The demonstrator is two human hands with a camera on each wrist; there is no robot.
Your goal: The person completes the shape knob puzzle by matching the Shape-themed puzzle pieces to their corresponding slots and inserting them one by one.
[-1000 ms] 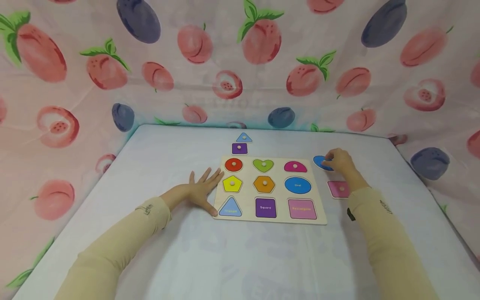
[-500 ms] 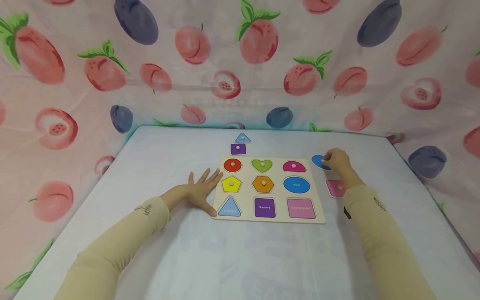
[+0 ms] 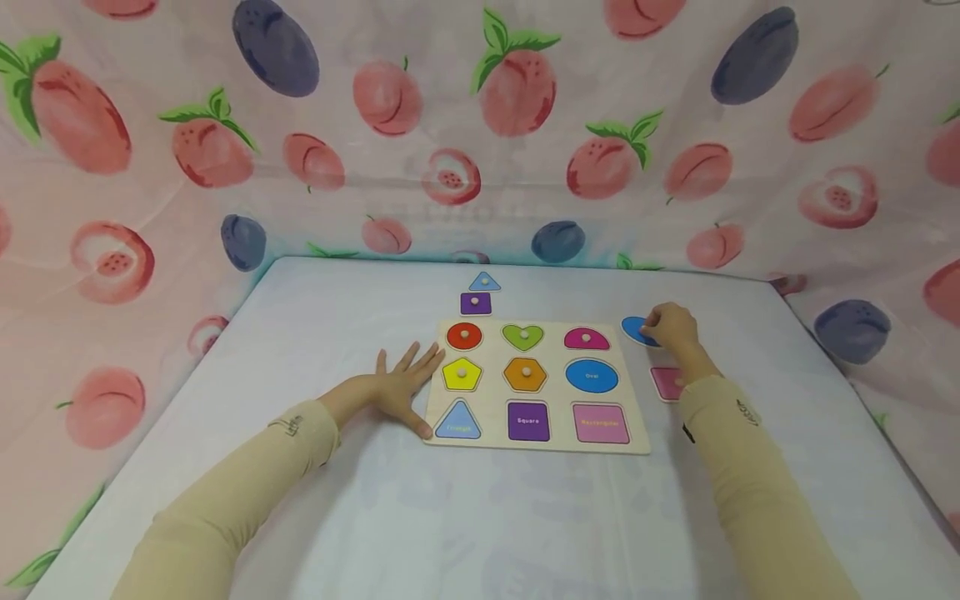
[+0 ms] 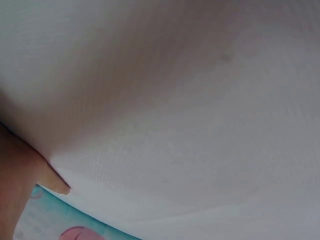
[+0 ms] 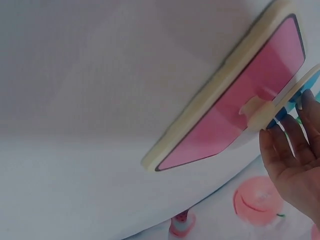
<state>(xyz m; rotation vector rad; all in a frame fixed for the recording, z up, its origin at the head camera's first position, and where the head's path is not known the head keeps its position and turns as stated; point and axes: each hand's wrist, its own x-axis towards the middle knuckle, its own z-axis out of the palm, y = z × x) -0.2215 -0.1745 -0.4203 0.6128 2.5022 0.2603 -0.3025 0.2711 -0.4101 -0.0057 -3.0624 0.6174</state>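
Observation:
My right hand (image 3: 672,327) pinches a blue oval puzzle piece (image 3: 633,328) by its middle, just beyond the upper right corner of a wooden shape puzzle board (image 3: 491,442). In the right wrist view, part of the oval (image 5: 315,77) shows behind the fingers. Nearer me lies a pink rectangular piece (image 3: 663,382) with a knob, partly covered by my right wrist. My left hand (image 3: 393,390) rests spread at the board's left edge, its thumb at the lower left corner and its fingertips by the upper left side.
Knobbed pieces fill the board's top row; a yellow pentagon (image 3: 454,379) and an orange hexagon (image 3: 517,380) sit below. Oval, triangle, square and rectangle recesses show printed names. Behind the board lie a blue triangle piece (image 3: 477,286) and a purple square piece (image 3: 467,308). Fruit-patterned cloth (image 3: 517,217) surrounds the table.
My right wrist has shifted slightly left and covers more of the pink rectangle. Its fingers stay on the oval piece. My left hand keeps its place at the board, and the head view tilts slightly.

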